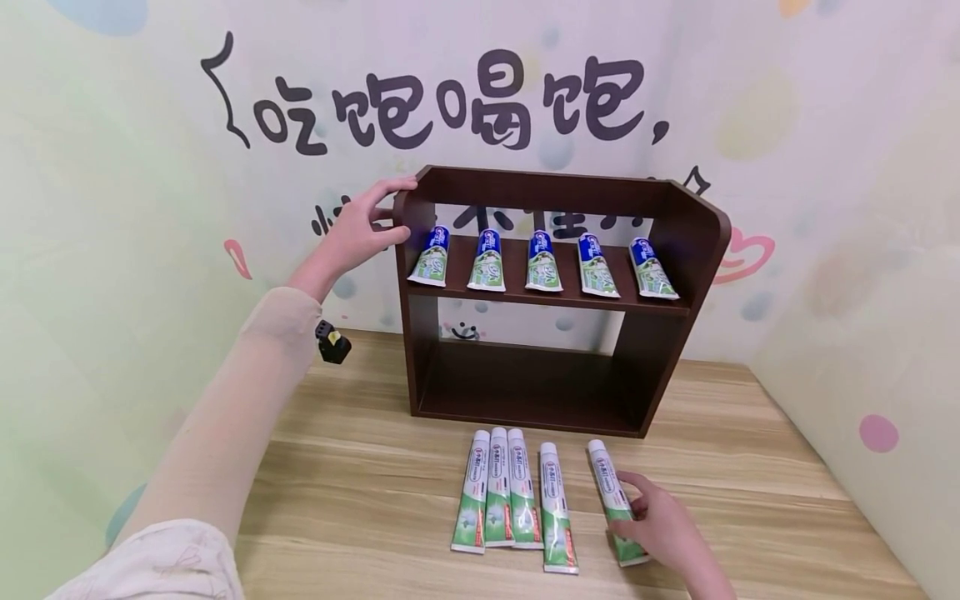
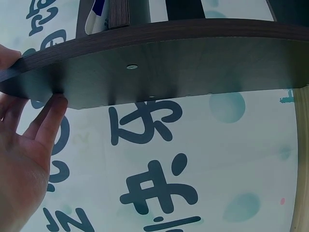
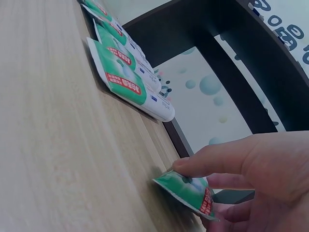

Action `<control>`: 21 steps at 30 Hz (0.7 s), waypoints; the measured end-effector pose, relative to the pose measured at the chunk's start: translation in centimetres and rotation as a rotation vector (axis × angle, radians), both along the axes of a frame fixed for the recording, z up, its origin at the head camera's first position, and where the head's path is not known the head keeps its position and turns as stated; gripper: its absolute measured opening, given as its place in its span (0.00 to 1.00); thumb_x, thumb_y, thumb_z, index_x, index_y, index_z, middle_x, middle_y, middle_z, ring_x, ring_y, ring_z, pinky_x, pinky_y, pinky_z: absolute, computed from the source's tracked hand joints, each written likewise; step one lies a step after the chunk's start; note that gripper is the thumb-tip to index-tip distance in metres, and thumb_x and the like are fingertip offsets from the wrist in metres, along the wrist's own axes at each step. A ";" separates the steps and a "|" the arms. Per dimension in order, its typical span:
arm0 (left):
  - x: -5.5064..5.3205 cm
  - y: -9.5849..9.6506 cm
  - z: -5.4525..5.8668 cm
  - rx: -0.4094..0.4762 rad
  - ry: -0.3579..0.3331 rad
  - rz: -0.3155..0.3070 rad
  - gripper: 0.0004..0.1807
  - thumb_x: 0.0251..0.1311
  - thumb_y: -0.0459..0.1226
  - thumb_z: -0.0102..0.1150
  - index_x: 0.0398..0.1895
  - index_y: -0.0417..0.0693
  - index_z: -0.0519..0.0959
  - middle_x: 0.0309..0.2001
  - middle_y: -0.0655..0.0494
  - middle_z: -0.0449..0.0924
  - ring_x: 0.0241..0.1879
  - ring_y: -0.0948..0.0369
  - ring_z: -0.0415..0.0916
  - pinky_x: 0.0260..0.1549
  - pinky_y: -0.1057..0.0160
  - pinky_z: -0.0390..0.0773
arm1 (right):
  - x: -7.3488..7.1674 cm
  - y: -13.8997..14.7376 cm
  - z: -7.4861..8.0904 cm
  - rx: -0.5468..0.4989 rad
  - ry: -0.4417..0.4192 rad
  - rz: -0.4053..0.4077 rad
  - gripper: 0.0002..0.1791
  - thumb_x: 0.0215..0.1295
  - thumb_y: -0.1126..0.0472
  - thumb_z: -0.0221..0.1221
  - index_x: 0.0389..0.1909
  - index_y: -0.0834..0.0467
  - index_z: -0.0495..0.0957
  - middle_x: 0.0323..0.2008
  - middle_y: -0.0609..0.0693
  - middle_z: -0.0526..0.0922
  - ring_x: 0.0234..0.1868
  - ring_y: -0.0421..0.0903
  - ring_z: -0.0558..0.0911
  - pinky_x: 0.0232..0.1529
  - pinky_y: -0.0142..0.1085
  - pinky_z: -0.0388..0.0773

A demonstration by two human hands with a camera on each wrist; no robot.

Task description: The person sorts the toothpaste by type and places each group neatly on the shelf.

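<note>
My left hand (image 1: pixel 356 233) grips the top left edge of a dark brown two-tier shelf (image 1: pixel 547 190). In the left wrist view, the thumb and fingers of that hand (image 2: pixel 29 150) lie on either side of the side panel (image 2: pixel 183 67). On the right of the table, my right hand (image 1: pixel 660 521) pinches the lower part of a white and green toothpaste tube (image 1: pixel 609 483). The right wrist view shows its flat green end (image 3: pixel 190 191) between thumb and fingers, close to the tabletop. Several similar toothpaste tubes (image 1: pixel 555 508) lie to its left, caps toward the shelf.
Several blue and green toothpaste tubes (image 1: pixel 542 262) stand in a row on the upper tier, leaning back. The lower tier (image 1: pixel 517 387) is below them. A small black object (image 1: pixel 332 343) shows by the left wrist. Printed walls (image 1: pixel 847 250) enclose the wooden table (image 1: pixel 337 500).
</note>
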State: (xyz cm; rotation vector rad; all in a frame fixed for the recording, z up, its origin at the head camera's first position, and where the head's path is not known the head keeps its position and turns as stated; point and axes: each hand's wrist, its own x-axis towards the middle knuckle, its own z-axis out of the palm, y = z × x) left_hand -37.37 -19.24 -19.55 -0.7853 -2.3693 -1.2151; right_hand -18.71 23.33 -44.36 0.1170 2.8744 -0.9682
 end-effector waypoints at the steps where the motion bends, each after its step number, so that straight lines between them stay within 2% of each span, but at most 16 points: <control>1: 0.4 0.1 0.2 -0.002 -0.004 0.000 0.32 0.62 0.30 0.56 0.71 0.50 0.66 0.76 0.57 0.60 0.60 0.42 0.74 0.53 0.59 0.83 | 0.0 0.0 0.0 -0.010 -0.004 -0.003 0.42 0.47 0.61 0.73 0.66 0.58 0.70 0.36 0.53 0.84 0.33 0.44 0.79 0.28 0.34 0.76; 7: 2.7 0.8 1.1 -0.013 -0.011 -0.001 0.31 0.63 0.29 0.55 0.71 0.44 0.65 0.76 0.50 0.59 0.62 0.40 0.72 0.58 0.50 0.81 | 0.0 0.2 -0.2 -0.047 -0.003 0.003 0.41 0.47 0.62 0.73 0.66 0.57 0.70 0.33 0.52 0.83 0.30 0.44 0.78 0.26 0.34 0.74; 12: 3.3 0.9 1.4 -0.006 -0.012 -0.012 0.30 0.63 0.30 0.55 0.70 0.43 0.65 0.76 0.50 0.59 0.64 0.38 0.71 0.61 0.44 0.77 | 0.0 0.4 -0.1 -0.096 0.028 0.026 0.41 0.45 0.64 0.73 0.65 0.58 0.71 0.29 0.52 0.82 0.26 0.43 0.78 0.22 0.33 0.75; 17: 3.1 0.8 1.4 -0.003 -0.016 -0.015 0.31 0.63 0.30 0.55 0.71 0.44 0.65 0.76 0.50 0.59 0.64 0.37 0.71 0.61 0.44 0.78 | 0.0 0.4 0.3 -0.131 0.019 0.045 0.40 0.47 0.65 0.71 0.66 0.58 0.71 0.30 0.53 0.83 0.27 0.44 0.80 0.22 0.34 0.78; 21: 1.1 0.2 0.5 0.007 -0.002 -0.019 0.31 0.62 0.30 0.56 0.70 0.50 0.66 0.76 0.56 0.60 0.63 0.40 0.72 0.60 0.45 0.79 | 0.0 0.5 0.5 -0.143 0.017 0.068 0.39 0.49 0.65 0.71 0.66 0.58 0.71 0.31 0.54 0.84 0.28 0.44 0.80 0.24 0.34 0.78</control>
